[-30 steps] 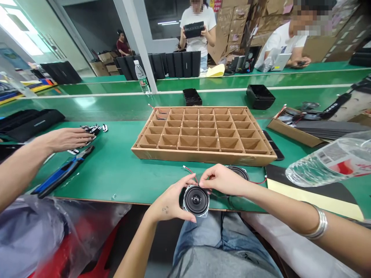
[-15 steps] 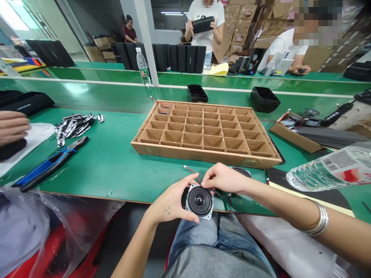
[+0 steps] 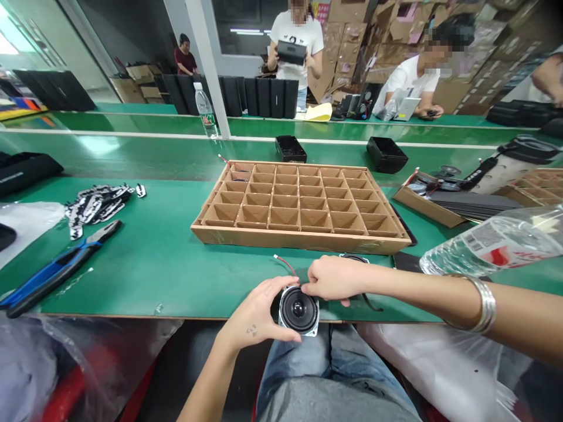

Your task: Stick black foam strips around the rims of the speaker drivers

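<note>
A small square-framed speaker (image 3: 299, 310) with a black cone is held over the table's front edge by my left hand (image 3: 257, 319), thumb below and fingers above. My right hand (image 3: 334, 278) is closed, its fingertips pressed to the speaker's upper rim. Whatever those fingers pinch there is hidden. From behind the speaker a red wire (image 3: 287, 264) with a white plug sticks up. Below my right wrist a thin black strip (image 3: 372, 302) curls on the table. Another round speaker (image 3: 354, 257) shows partly behind my right forearm.
Ahead lies a cardboard divider tray (image 3: 303, 235). To the left are blue-handled pliers (image 3: 65, 264) and a pile of black-and-white pieces (image 3: 94, 205). A clear bottle (image 3: 475, 249) lies on the right, by an open carton (image 3: 433, 205). Two black housings (image 3: 387, 155) stand behind the tray. Co-workers are beyond.
My right fingers have shifted from a raised pinch to pressing at the speaker's top rim, with the hand lower. The view has turned slightly right; a hand at far left has left view.
</note>
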`<move>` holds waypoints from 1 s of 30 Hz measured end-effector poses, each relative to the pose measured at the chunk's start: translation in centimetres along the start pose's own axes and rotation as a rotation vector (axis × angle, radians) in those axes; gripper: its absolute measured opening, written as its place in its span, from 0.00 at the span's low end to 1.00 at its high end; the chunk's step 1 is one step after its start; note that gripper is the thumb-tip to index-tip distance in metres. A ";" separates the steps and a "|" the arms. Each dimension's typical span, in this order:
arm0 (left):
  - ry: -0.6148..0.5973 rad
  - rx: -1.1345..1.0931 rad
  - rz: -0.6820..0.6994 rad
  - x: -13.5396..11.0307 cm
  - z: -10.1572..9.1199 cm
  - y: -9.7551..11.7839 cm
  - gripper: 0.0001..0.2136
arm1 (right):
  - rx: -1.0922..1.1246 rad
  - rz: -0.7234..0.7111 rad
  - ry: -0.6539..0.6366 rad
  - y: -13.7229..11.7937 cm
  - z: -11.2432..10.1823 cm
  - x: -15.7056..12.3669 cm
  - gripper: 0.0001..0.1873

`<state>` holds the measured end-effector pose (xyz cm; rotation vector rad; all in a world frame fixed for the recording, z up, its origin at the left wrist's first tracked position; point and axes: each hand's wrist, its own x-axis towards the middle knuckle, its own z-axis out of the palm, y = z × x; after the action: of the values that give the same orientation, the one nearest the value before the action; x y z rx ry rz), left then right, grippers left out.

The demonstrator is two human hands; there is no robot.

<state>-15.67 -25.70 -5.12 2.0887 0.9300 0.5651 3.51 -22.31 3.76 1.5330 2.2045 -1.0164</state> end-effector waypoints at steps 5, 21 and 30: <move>0.117 0.177 0.095 -0.3 0.2 0.0 0.35 | -0.150 -0.058 -0.005 1.6 -1.9 -2.7 0.11; 0.154 0.634 0.118 0.0 -1.0 1.9 0.26 | 0.128 -0.101 0.339 11.2 -2.6 -9.0 0.14; 0.062 0.791 0.090 0.7 -1.1 4.7 0.24 | 0.290 -0.179 0.532 14.8 2.7 -9.1 0.13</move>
<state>-13.96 -26.71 -0.69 2.8330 1.2344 0.3276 20.03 -27.71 1.32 1.9446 2.6827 -1.1214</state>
